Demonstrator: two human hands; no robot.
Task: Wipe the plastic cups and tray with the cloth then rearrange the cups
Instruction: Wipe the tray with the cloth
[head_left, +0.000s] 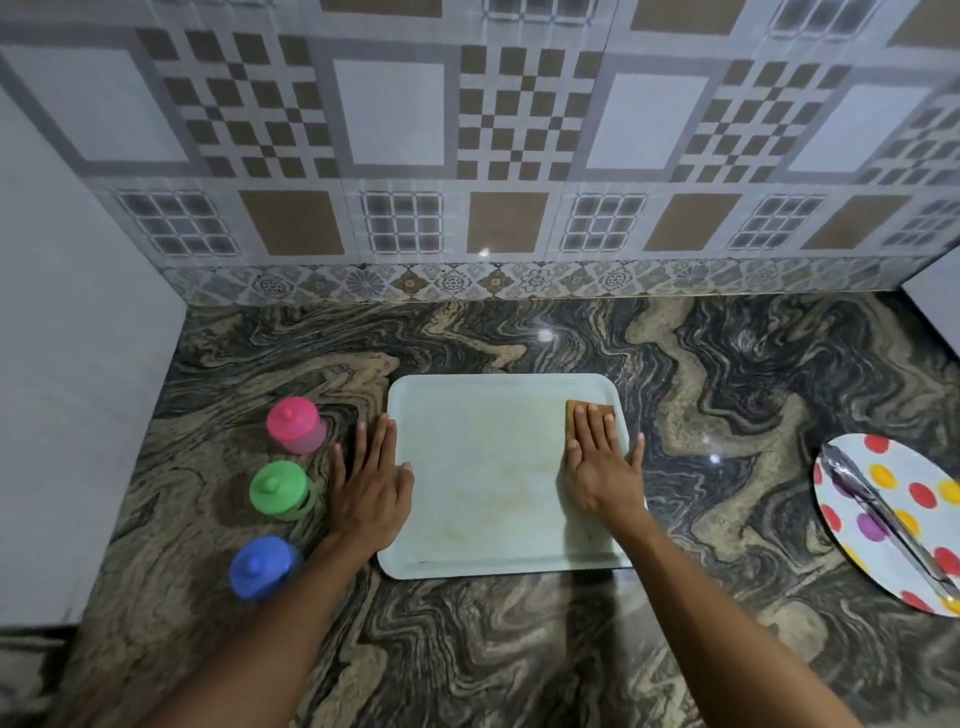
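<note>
A pale rectangular tray (483, 467) lies on the marble counter in the middle. My right hand (597, 467) presses flat, fingers straight, on a brown cloth (589, 408) at the tray's far right part; only the cloth's far edge shows past my fingertips. My left hand (371, 486) rests flat with straight fingers at the tray's left rim, partly on the counter. Left of the tray three lidded plastic cups stand in a column: pink (295, 425) farthest, green (280, 490) in the middle, blue (261, 566) nearest.
A white plate with coloured dots (883, 499) sits at the right edge, with metal tongs (883, 525) lying across it. A tiled wall (478, 156) closes the back; grey panels (78, 364) stand at the left and far right.
</note>
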